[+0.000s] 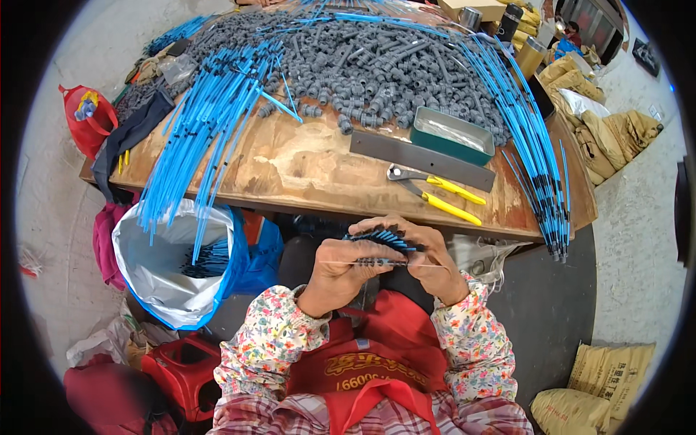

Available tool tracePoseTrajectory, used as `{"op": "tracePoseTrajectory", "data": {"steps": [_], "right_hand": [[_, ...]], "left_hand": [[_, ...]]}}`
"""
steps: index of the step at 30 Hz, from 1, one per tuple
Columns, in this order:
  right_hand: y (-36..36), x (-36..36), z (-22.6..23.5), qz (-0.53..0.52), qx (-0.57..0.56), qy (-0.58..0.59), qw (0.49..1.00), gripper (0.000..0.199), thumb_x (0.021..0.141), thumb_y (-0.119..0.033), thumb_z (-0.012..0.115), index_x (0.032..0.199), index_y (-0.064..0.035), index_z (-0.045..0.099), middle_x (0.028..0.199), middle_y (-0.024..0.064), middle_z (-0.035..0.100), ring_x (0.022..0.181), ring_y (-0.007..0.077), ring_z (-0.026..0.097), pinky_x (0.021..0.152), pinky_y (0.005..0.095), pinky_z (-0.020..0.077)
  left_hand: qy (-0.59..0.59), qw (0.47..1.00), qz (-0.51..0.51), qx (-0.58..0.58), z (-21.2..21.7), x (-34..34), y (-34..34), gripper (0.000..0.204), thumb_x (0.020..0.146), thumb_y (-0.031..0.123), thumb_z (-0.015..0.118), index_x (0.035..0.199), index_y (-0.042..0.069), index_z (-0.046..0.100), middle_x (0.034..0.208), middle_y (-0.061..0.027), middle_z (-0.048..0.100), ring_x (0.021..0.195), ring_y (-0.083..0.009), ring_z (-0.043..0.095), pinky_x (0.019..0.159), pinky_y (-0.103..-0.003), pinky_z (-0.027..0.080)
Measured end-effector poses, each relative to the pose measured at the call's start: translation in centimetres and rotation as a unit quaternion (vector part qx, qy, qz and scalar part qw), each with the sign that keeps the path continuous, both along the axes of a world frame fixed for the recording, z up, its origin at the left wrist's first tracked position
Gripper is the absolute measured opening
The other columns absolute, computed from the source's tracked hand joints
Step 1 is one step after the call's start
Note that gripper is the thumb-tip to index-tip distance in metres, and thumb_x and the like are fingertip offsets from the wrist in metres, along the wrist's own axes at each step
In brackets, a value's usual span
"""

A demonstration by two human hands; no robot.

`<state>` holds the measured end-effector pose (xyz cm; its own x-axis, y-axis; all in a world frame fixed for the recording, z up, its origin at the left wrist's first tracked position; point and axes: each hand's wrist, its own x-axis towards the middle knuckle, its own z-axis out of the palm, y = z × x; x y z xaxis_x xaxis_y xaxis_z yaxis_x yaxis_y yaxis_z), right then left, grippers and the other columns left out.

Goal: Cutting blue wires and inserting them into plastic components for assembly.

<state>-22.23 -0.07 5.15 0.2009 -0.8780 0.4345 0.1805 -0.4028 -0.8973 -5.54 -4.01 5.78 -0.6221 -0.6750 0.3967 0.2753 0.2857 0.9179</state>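
My left hand [339,275] and my right hand [433,259] are close together just in front of the table edge, above my lap. Both are closed round a bundle of short blue tubes with black fittings [388,238], its ends fanned out between them. A thin pale strand, perhaps a tie or wire, crosses level under the bundle and sticks out past both hands. My fingers partly hide the bundle. Beyond my right hand, cutting pliers with yellow handles [451,208] lie on the wooden table [304,170].
Grey plastic fittings [362,61] are heaped across the table. Blue tubes [210,123] overhang its left front edge; more blue tubes [529,138] line the right. A flat metal bar [377,147] lies by a green tin [446,150]. Lower left stands a lined bag [134,250] holding bundles.
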Motion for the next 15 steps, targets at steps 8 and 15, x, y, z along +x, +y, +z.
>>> {"op": "tracePoseTrajectory", "data": {"steps": [8,15], "right_hand": [[2.1,-1.0,-0.5,-0.058,0.067,0.004,0.996,0.074,0.089,-0.061,0.043,0.121,0.0053,0.052,0.106,0.014,0.062,0.099,0.0179,0.057,0.091,0.0306,0.0415],[-0.9,-5.5,3.7,-0.23,0.108,0.059,0.965,0.042,0.096,-0.033,0.046,0.099,0.0065,0.061,0.092,0.0105,0.067,0.078,0.0158,0.061,0.071,0.0271,0.0477]], "left_hand": [[-0.007,0.993,-0.011,0.115,-2.3,-0.3,1.3,0.012,0.081,-0.003,0.063,0.092,-0.003,0.069,0.088,-0.0092,0.07,0.079,-0.0146,0.066,0.073,-0.026,0.052],[-0.005,0.995,-0.003,0.097,-1.8,-0.7,-0.1,0.013,0.082,-0.002,0.063,0.093,-0.002,0.069,0.086,-0.0082,0.07,0.076,-0.0123,0.065,0.071,-0.024,0.052]]}}
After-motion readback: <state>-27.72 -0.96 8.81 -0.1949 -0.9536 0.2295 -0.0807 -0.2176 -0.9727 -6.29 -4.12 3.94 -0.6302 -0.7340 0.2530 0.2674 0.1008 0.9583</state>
